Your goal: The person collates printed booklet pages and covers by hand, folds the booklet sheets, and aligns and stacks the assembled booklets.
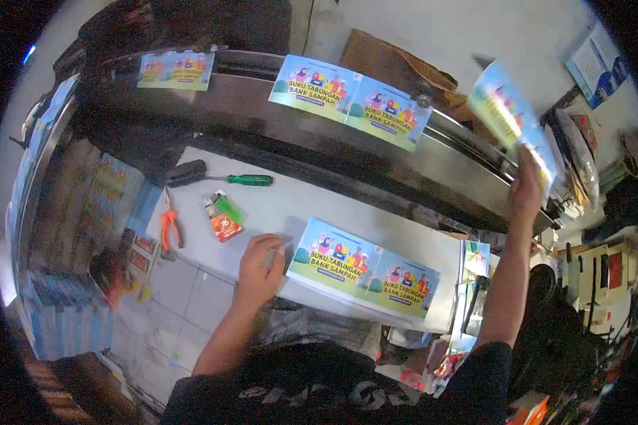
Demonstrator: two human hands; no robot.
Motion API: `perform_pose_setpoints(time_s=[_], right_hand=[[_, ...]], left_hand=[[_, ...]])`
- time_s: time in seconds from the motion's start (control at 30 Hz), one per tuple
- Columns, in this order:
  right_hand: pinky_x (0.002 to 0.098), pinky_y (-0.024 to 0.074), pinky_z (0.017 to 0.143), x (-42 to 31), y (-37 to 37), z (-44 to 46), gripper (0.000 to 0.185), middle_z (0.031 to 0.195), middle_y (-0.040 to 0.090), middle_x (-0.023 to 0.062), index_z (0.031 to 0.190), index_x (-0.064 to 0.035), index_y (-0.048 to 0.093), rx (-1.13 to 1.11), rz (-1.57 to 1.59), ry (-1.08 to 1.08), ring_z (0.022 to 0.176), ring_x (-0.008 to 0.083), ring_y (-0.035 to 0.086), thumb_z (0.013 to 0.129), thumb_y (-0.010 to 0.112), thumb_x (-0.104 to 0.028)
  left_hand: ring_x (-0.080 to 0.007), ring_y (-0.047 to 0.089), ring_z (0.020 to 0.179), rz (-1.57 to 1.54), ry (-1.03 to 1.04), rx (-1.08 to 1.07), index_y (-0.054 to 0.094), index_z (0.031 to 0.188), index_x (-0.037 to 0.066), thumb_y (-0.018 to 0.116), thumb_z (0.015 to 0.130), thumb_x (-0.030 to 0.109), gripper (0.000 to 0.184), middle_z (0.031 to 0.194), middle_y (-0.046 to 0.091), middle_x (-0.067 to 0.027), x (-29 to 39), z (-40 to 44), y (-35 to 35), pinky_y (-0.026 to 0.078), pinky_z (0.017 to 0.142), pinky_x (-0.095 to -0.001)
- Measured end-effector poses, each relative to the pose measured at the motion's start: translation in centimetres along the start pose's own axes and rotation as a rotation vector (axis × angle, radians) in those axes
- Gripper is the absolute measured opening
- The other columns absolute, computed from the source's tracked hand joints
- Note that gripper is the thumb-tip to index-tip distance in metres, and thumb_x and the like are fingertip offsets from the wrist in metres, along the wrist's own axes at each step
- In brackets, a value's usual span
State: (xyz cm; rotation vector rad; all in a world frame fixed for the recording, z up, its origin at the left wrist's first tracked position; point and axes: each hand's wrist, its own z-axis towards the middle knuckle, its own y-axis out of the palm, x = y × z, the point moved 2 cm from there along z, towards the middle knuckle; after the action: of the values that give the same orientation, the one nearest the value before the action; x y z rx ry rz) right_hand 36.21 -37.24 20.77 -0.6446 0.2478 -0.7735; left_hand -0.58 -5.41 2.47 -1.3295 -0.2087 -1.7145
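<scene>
My right hand (526,190) is raised at the right and grips a printed sheet (507,110), which is tilted and slightly blurred. My left hand (262,265) rests at the white table's front edge with its fingers curled; a small pale thing shows at the fingertips, too small to name. Just right of that hand lies a printed sheet (365,273) with two copies of a colourful cover reading "Buku Tabungan Bank Sampah". Whether more sheets are under it I cannot tell. A matching sheet (351,103) lies against the long dark machine (262,117) behind the table.
Another printed sheet (176,70) hangs on the machine's far left. On the white table (283,205) lie a green-handled screwdriver (248,180), orange pliers (169,225), a dark brush-like object (186,173), a green lighter (228,207) and a red packet (227,230).
</scene>
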Motion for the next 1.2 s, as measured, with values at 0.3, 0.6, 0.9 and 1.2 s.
perform_pose_setpoints(time_s=[0.3,0.6,0.9,1.2], right_hand=[[0.044,0.0488,0.088,-6.2,2.3,-9.3,0.027,0.11,0.065,0.0174,0.108,-0.0029,0.063,-0.621,0.128,0.092,0.099,0.0395,0.06,0.081,0.063,-0.004],[0.0493,0.0422,0.1,-22.4,-2.8,-17.3,0.071,0.141,0.047,0.0164,0.128,-0.0072,0.055,-0.991,0.237,-0.211,0.126,0.0341,0.047,0.074,0.071,-0.052],[0.0427,0.0523,0.077,-20.3,-2.9,-12.6,0.036,0.098,0.068,0.0205,0.111,-0.0068,0.066,-1.037,0.547,0.063,0.088,0.0349,0.067,0.075,0.068,-0.012],[0.0405,0.0438,0.1,-2.1,-3.5,1.6,0.037,0.131,0.057,0.0187,0.134,-0.0047,0.052,-0.033,-0.083,0.006,0.12,0.0318,0.056,0.1,0.041,-0.014]], left_hand=[[-0.0318,0.062,0.099,-0.011,0.017,-0.019,0.064,0.103,0.001,0.063,0.085,0.006,0.019,0.106,0.062,-0.0183,-0.5,-0.2,-0.1,0.049,0.087,-0.0375],[-0.0312,0.062,0.099,0.004,0.018,-0.067,0.065,0.104,0.005,0.062,0.086,0.01,0.019,0.104,0.064,-0.015,-0.5,0.0,-0.4,0.051,0.085,-0.0382],[-0.0309,0.062,0.097,-0.088,0.024,-0.038,0.064,0.103,0.004,0.062,0.086,0.011,0.018,0.103,0.063,-0.0142,-0.6,-0.1,-0.9,0.051,0.084,-0.0373],[-0.0307,0.06,0.105,-0.057,0.01,-0.088,0.062,0.107,0.004,0.061,0.086,0.007,0.021,0.109,0.064,-0.0151,-0.9,-0.4,-0.8,0.05,0.09,-0.0388]])
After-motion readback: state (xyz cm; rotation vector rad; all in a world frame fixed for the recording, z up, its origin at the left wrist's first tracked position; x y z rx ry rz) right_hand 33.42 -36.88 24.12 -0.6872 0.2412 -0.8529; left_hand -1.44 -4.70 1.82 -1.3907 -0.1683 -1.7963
